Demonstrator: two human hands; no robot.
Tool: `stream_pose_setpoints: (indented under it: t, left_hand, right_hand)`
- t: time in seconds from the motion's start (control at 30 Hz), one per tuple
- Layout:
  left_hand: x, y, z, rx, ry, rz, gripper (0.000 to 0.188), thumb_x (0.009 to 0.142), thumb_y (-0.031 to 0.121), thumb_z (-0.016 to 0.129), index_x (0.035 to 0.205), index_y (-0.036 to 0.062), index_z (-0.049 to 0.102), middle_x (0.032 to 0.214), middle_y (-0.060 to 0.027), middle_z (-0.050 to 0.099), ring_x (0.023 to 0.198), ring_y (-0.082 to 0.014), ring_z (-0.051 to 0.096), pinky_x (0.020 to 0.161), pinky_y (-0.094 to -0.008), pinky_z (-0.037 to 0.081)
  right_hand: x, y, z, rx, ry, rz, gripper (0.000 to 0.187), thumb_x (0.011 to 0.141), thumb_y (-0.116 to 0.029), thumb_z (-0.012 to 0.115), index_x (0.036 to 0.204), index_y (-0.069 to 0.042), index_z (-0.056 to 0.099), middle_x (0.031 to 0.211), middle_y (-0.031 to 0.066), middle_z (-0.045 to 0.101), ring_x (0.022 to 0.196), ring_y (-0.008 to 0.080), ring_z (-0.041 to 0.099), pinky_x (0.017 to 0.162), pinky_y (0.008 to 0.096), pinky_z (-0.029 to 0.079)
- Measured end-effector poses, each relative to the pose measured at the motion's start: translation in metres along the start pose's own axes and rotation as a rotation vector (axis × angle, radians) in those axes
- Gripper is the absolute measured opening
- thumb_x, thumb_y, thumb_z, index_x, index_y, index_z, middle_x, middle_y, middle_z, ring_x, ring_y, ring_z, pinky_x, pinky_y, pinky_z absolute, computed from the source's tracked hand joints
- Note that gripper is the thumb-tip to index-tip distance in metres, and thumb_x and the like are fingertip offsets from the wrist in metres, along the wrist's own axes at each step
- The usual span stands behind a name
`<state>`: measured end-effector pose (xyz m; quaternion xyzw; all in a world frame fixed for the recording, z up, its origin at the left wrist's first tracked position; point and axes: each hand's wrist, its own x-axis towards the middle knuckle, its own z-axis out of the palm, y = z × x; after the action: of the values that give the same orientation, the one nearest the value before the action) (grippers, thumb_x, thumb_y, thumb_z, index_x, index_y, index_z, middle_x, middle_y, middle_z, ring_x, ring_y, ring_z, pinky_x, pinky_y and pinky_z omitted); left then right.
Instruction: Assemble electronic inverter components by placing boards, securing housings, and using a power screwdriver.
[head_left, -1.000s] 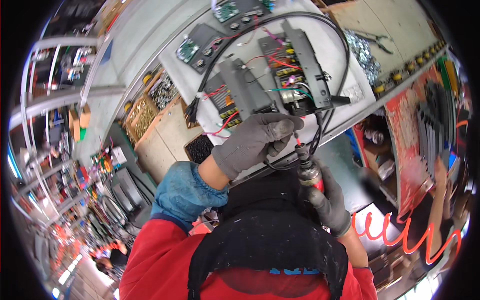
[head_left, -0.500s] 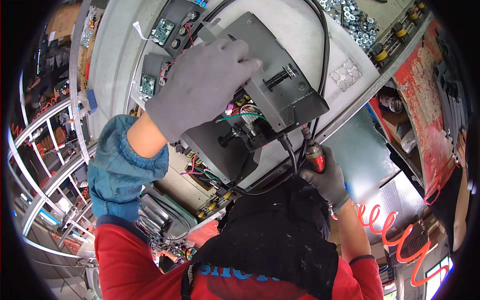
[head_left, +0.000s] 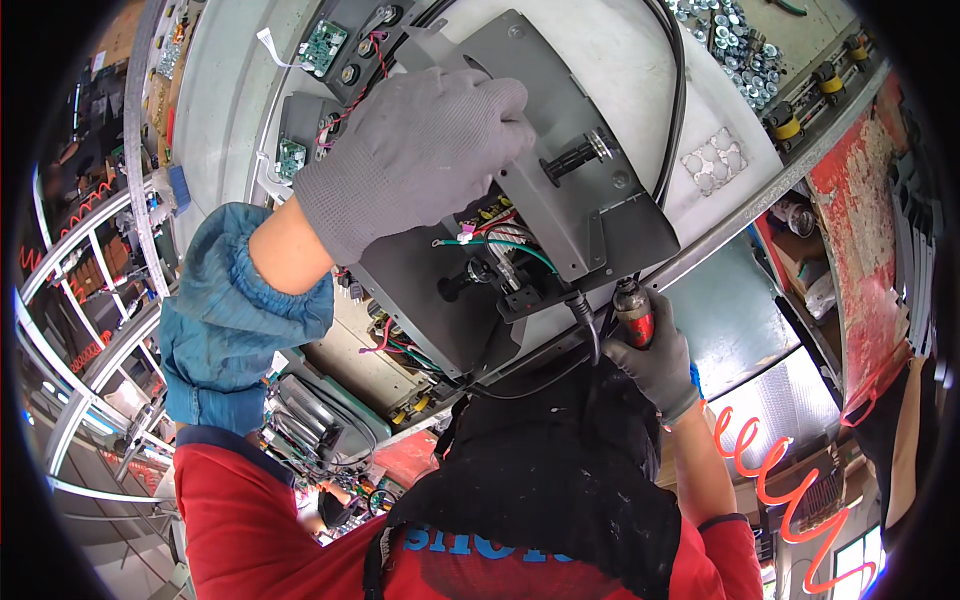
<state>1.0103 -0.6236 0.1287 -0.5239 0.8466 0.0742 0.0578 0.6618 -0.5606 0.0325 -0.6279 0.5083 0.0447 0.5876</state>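
Observation:
My gloved left hand (head_left: 425, 150) is closed over the upper edge of a dark grey metal housing (head_left: 545, 225), which stands tilted, its fingers curled round the sheet metal. Below that hand, loose wires (head_left: 510, 243) show inside the housing, among them a green one with a ring terminal. A black threaded post (head_left: 575, 157) sticks out of the panel, and a black cable (head_left: 584, 315) leaves its lower side. In my gloved right hand (head_left: 655, 370) is a red and silver power screwdriver (head_left: 636, 318), pointing up beside the housing's lower right edge. Its bit tip is hard to make out.
Loose metal fasteners (head_left: 735, 55) lie in a pile at the far right. Circuit boards (head_left: 325, 48) with wires sit at the upper left. An orange coiled hose (head_left: 765, 480) hangs at the lower right. Rollers (head_left: 785, 122) line the bench edge; a thick black cable (head_left: 678, 105) crosses the white board.
The housing and both hands appear slightly lower and farther right, along with the surroundings. My left hand keeps its hold, and the screwdriver stays in my right hand near the housing's edge.

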Motion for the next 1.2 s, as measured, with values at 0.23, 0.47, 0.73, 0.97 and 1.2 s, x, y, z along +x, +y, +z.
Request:
stream_pose_setpoints:
  t: [0.23, 0.47, 0.73, 0.97, 1.2]
  left_hand:
    - [0.001, 0.002, 0.002, -0.053, -0.026, -0.110, 0.013, 0.074, 0.013, 0.065, 0.087, 0.0144, 0.067, 0.085, -0.0033, 0.058, 0.082, -0.0220, 0.066, 0.063, -0.0366, 0.056]
    - [-0.003, 0.003, 0.001, -0.091, 0.018, -0.164, 0.016, 0.075, 0.013, 0.064, 0.090, 0.0140, 0.067, 0.085, -0.0041, 0.058, 0.079, -0.0239, 0.066, 0.063, -0.0389, 0.055]
    - [0.008, -0.005, 0.000, -0.076, 0.009, -0.039, 0.020, 0.074, 0.014, 0.068, 0.094, 0.0136, 0.066, 0.090, -0.0034, 0.057, 0.082, -0.0236, 0.065, 0.066, -0.0387, 0.056]
    - [0.011, -0.013, -0.004, -0.087, -0.027, 0.060, 0.021, 0.072, 0.014, 0.069, 0.092, 0.0127, 0.065, 0.089, -0.0038, 0.056, 0.080, -0.0238, 0.066, 0.063, -0.0375, 0.056]
    - [0.010, -0.003, -0.002, -0.028, 0.019, 0.003, 0.011, 0.075, 0.012, 0.063, 0.086, 0.0099, 0.062, 0.083, -0.0061, 0.056, 0.076, -0.0240, 0.067, 0.061, -0.0359, 0.056]
  right_hand:
    - [0.002, 0.001, 0.007, -0.048, 0.068, -0.029, 0.083, 0.067, -0.038, 0.087, 0.131, -0.010, 0.043, 0.100, 0.0196, 0.069, 0.090, 0.0423, 0.066, 0.073, 0.0458, 0.055]
    - [0.006, 0.001, 0.005, -0.115, 0.127, -0.096, 0.081, 0.066, -0.036, 0.087, 0.129, -0.010, 0.044, 0.102, 0.0183, 0.068, 0.087, 0.0419, 0.066, 0.070, 0.0456, 0.054]
    - [0.007, 0.003, 0.003, -0.094, 0.094, -0.088, 0.082, 0.065, -0.036, 0.087, 0.129, -0.009, 0.044, 0.104, 0.0181, 0.068, 0.091, 0.0415, 0.066, 0.072, 0.0447, 0.055]
    - [0.006, 0.004, 0.002, -0.103, 0.056, -0.054, 0.082, 0.070, -0.034, 0.087, 0.134, -0.008, 0.043, 0.103, 0.0175, 0.069, 0.095, 0.0334, 0.070, 0.078, 0.0395, 0.056]
    - [0.009, 0.003, 0.004, -0.076, 0.091, -0.112, 0.082, 0.067, -0.039, 0.087, 0.129, -0.008, 0.044, 0.099, 0.0179, 0.069, 0.084, 0.0416, 0.068, 0.069, 0.0452, 0.056]
